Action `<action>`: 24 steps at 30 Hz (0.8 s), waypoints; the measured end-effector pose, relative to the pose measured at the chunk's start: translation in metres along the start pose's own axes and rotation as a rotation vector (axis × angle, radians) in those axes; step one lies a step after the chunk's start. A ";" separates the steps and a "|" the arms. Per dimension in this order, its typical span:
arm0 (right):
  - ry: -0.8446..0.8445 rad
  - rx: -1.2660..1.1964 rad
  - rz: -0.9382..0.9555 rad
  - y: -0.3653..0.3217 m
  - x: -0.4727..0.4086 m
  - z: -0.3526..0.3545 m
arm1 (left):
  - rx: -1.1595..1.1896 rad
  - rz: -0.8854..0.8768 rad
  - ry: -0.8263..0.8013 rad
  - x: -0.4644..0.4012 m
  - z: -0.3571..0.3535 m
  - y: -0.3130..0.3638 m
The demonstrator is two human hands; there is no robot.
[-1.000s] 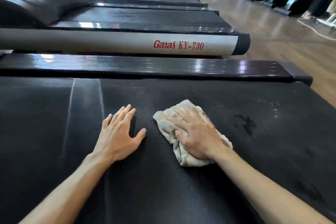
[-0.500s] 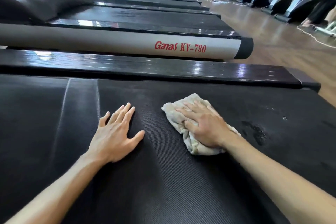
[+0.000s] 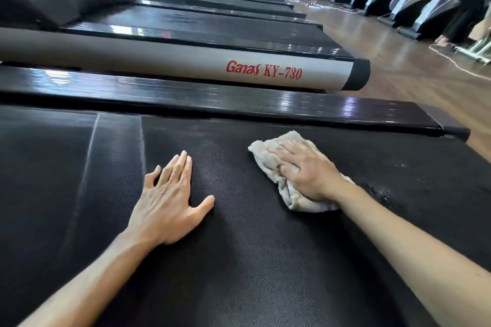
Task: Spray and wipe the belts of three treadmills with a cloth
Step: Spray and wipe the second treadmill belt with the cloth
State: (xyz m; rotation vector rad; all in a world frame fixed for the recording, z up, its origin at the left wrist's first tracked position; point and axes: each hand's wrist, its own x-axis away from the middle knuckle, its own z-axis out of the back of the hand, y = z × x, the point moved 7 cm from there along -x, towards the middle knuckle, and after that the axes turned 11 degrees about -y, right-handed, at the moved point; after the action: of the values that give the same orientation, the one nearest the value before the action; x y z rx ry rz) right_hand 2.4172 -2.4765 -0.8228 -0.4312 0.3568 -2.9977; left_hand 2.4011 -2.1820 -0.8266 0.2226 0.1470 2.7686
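Note:
A black textured treadmill belt (image 3: 239,260) fills the lower view. My right hand (image 3: 305,170) presses a crumpled beige cloth (image 3: 268,162) flat onto the belt right of centre. My left hand (image 3: 170,202) lies palm down on the belt to the cloth's left, fingers apart, holding nothing. A small wet patch (image 3: 380,194) glistens on the belt just right of my right wrist. No spray bottle is in view.
A glossy black side rail (image 3: 239,101) borders the belt's far edge. Beyond it lies another treadmill with a grey rail marked Ganas KY-730 (image 3: 263,71), then several more. Wooden floor (image 3: 398,66) runs along the right, with gym machines and a person (image 3: 467,0) at far right.
My right hand has slid the cloth to the right and slightly away across the belt, closer to the wet patch. My left hand has stayed flat in place.

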 end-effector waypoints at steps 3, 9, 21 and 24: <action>0.093 -0.022 -0.213 0.010 -0.023 0.018 | -0.006 0.007 0.015 0.000 0.000 0.000; 0.072 -0.007 -0.086 -0.081 -0.045 0.019 | -0.011 -0.002 0.009 -0.001 0.001 0.000; 0.124 0.019 -0.139 -0.114 -0.091 0.026 | -0.001 0.041 0.002 -0.001 0.001 0.000; -0.045 0.071 0.040 -0.146 -0.105 0.002 | 0.002 0.039 -0.004 -0.001 0.000 -0.001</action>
State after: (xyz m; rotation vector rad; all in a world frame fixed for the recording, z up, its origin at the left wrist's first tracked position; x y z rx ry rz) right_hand 2.5099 -2.3226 -0.8131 -0.4775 0.2515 -2.9455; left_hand 2.4025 -2.1817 -0.8265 0.2332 0.1462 2.8068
